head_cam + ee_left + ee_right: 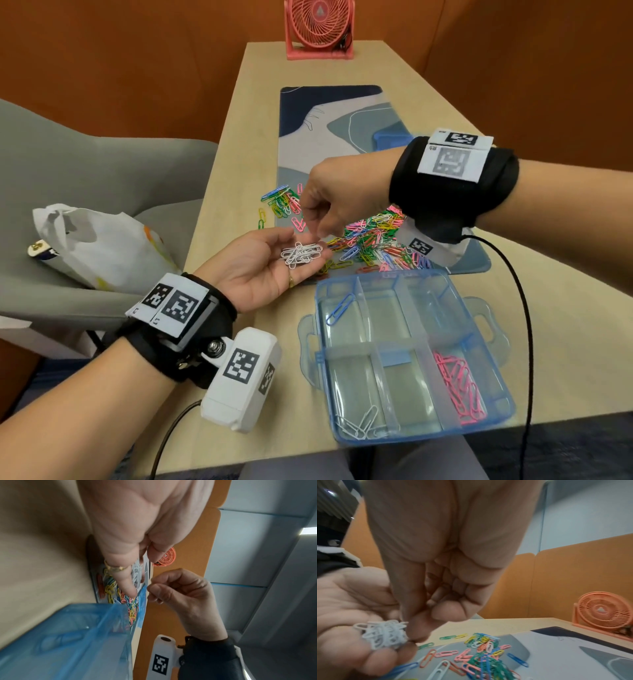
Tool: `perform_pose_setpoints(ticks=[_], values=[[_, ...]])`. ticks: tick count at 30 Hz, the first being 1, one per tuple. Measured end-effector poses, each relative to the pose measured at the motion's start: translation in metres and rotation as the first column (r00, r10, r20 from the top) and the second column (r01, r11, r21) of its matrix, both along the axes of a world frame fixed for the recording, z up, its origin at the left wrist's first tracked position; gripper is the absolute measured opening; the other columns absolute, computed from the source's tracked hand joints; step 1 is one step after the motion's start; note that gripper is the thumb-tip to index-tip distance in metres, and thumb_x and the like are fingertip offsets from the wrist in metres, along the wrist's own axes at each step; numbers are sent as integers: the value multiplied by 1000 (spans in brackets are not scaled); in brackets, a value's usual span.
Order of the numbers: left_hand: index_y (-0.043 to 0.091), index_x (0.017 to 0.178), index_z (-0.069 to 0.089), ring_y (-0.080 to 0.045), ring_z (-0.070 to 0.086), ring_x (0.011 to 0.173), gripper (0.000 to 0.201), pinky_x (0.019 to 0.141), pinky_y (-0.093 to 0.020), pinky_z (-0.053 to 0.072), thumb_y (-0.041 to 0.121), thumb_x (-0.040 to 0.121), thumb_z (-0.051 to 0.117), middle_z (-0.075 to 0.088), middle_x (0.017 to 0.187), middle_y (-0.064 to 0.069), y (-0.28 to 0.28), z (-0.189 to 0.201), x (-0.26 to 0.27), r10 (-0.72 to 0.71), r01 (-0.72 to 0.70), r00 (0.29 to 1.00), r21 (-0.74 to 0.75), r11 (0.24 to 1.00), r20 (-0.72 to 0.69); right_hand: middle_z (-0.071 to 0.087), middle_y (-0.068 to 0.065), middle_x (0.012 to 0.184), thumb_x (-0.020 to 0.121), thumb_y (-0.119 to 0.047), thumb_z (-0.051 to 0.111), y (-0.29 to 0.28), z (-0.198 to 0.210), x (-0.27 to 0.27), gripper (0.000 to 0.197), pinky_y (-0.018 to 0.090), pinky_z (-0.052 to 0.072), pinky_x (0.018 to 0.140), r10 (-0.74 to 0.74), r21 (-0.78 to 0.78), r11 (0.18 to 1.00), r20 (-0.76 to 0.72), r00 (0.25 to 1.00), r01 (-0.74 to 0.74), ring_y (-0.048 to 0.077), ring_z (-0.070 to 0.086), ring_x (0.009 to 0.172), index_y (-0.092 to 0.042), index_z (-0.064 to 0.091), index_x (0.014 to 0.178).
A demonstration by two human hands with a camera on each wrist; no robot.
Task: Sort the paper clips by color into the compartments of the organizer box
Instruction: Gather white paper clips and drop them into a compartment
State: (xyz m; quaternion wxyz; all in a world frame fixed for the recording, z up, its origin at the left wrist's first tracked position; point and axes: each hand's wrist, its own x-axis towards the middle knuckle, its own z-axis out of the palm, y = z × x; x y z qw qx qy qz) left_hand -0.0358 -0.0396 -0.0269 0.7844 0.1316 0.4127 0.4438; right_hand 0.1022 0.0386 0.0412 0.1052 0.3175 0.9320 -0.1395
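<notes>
While the left hand (260, 263) lies palm up above the table edge, cupping a heap of white paper clips (301, 254), the right hand (337, 198) hangs over it, thumb and fingertips drawn together at the heap; whether they pinch a clip cannot be told. Mixed-colour paper clips (370, 236) lie on the desk mat (329, 137) behind the blue organizer box (493, 387), which holds pink clips (459, 387), white clips (359, 428) and one blue clip (339, 308) in separate compartments.

A pink fan (318, 27) stands at the table's (222, 164) far end, beyond a patterned desk mat (329, 113).
</notes>
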Motion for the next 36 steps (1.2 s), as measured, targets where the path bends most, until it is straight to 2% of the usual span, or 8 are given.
perform_pose_setpoints(ticks=[4,11,17,21,23,28,32,36], values=[[-12,96,58,-34,68,78,25,77,-40,54,7,95,43,63,90,-24,-3,1,5,-15,16,999,19,1000,-49,68,-8,67,82,-16,65,13,0,25,7,12,39,53,-108,76,992,50,993,104,4,60,63,-18,71,84],[-17,113,54,-31,70,75,26,74,-34,58,-7,91,45,59,105,-25,-1,1,13,3,1,997,49,999,-81,58,-13,72,82,-7,65,22,-22,65,17,18,41,59,-189,89,981,204,961,174,8,53,74,-18,72,94],[-15,111,55,-31,70,76,24,75,-34,57,-4,92,45,61,97,-25,2,1,15,-13,17,994,36,999,-105,51,-15,64,76,-19,77,25,-37,76,21,18,37,57,-156,51,987,179,971,150,0,47,60,-20,70,96],[-15,106,57,-30,69,77,22,76,-34,56,-2,92,44,62,95,-25,2,3,18,-17,22,993,38,999,-116,52,-12,61,79,-21,73,24,-41,78,9,21,38,56,-137,47,990,154,979,131,2,46,57,-24,65,80],[-14,105,57,-29,69,76,22,76,-34,56,-2,92,45,62,94,-25,2,3,18,-14,19,993,36,999,-118,54,-12,62,82,-17,69,25,-38,79,17,22,40,58,-154,19,988,136,979,153,3,48,58,-28,61,72],[-13,102,59,-29,70,72,21,74,-33,57,-1,91,45,63,92,-24,2,3,17,-16,20,992,35,999,-129,59,-8,76,88,-10,58,27,-33,81,12,19,37,59,-180,112,980,119,977,166,11,52,72,-19,65,85],[-10,98,60,-29,70,74,20,75,-32,57,0,92,44,64,90,-23,3,2,16,-28,34,991,43,999,-130,64,-4,90,85,-11,62,29,-35,80,16,15,35,59,-170,114,981,131,977,156,10,54,80,-21,70,94],[-10,100,60,-29,70,76,20,76,-33,57,1,92,45,63,92,-23,4,2,15,-26,32,991,46,998,-131,60,-5,78,78,-16,73,27,-42,76,13,16,36,56,-131,57,991,146,980,124,9,53,69,-22,70,89]])
